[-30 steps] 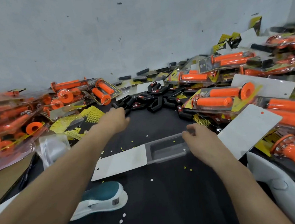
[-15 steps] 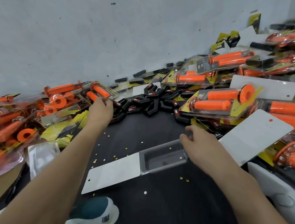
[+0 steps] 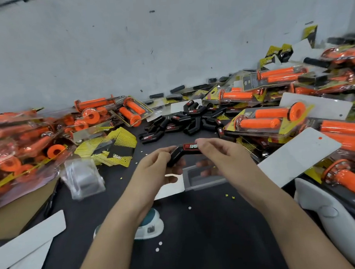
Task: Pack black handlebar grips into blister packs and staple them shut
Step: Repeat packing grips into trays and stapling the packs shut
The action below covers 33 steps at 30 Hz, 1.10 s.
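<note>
A bent black grip (image 3: pixel 184 153) with a red and white label hangs above the table between both hands. My left hand (image 3: pixel 156 170) pinches its lower left end. My right hand (image 3: pixel 217 154) pinches the labelled right end. Right under the hands lies an open clear blister pack (image 3: pixel 204 178) with a white card, its cavity partly hidden by my fingers. A heap of more black grips (image 3: pixel 184 123) lies farther back by the wall. A teal and white stapler (image 3: pixel 149 224) sits near me, half hidden by my left forearm.
Packs of orange grips (image 3: pixel 265 120) pile up on the right and in a cardboard box (image 3: pixel 18 212) on the left. Yellow printed cards (image 3: pixel 117 148) and empty clear blisters (image 3: pixel 83 180) lie left of centre. White card strips (image 3: pixel 25 240) and a white device (image 3: pixel 334 223) flank the near table.
My left hand took a black grip from the heap and brought it back over the blister pack. My right hand left the pack and now holds the grip's other end.
</note>
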Tool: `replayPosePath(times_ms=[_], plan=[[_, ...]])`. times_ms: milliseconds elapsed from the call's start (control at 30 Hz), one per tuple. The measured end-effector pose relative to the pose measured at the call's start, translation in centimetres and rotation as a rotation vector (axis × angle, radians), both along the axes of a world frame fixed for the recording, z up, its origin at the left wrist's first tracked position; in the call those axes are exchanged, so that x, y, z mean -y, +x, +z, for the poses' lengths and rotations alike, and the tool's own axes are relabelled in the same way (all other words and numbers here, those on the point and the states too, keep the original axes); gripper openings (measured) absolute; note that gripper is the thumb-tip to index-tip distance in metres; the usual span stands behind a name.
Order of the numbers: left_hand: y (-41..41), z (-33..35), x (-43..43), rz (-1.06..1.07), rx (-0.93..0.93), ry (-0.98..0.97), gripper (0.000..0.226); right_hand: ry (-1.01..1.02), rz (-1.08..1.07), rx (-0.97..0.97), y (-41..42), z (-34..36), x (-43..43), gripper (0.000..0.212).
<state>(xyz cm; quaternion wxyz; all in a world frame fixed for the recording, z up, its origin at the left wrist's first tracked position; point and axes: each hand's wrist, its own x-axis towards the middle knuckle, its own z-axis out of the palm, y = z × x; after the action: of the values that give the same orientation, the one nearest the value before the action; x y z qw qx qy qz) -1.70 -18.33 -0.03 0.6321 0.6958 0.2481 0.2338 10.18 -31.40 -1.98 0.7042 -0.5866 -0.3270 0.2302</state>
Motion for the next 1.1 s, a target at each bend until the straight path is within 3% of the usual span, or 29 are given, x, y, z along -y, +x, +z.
replayPosePath(times_ms=[100,200,300,400,500,567,667,800,1100], plan=[[-0.4,0.2,0.0,0.026,-0.099,0.302,0.028,-0.056,-0.054,0.131,0.1,0.0,0.2,0.018],[0.1,0.7,0.1,0.071,-0.112,0.681,0.030,-0.200,-0.224,0.436,0.3,0.3,0.4,0.023],[0.8,1.3,0.7,-0.095,-0.070,0.856,0.044,-0.188,-0.298,0.555,0.2,0.6,0.2,0.028],[1.6,1.3,1.3,-0.175,-0.062,0.907,0.052,-0.084,-0.274,0.467,0.0,0.8,-0.2,0.037],[2.0,1.0,1.6,-0.090,-0.003,0.923,0.039,-0.057,-0.201,0.433,0.0,1.0,-0.2,0.045],[2.0,1.0,1.4,-0.011,0.078,0.754,0.023,-0.069,-0.193,0.421,0.3,0.9,0.2,0.040],[2.1,0.9,1.0,0.051,0.147,0.562,0.019,-0.143,-0.203,0.327,1.3,0.6,1.0,0.031],[2.1,0.2,0.9,-0.012,0.056,0.513,0.015,-0.109,-0.140,0.199,1.7,0.5,1.5,0.013],[3.2,-1.1,0.4,-0.047,-0.202,0.720,0.015,-0.190,-0.260,0.243,2.8,-0.2,2.0,0.017]])
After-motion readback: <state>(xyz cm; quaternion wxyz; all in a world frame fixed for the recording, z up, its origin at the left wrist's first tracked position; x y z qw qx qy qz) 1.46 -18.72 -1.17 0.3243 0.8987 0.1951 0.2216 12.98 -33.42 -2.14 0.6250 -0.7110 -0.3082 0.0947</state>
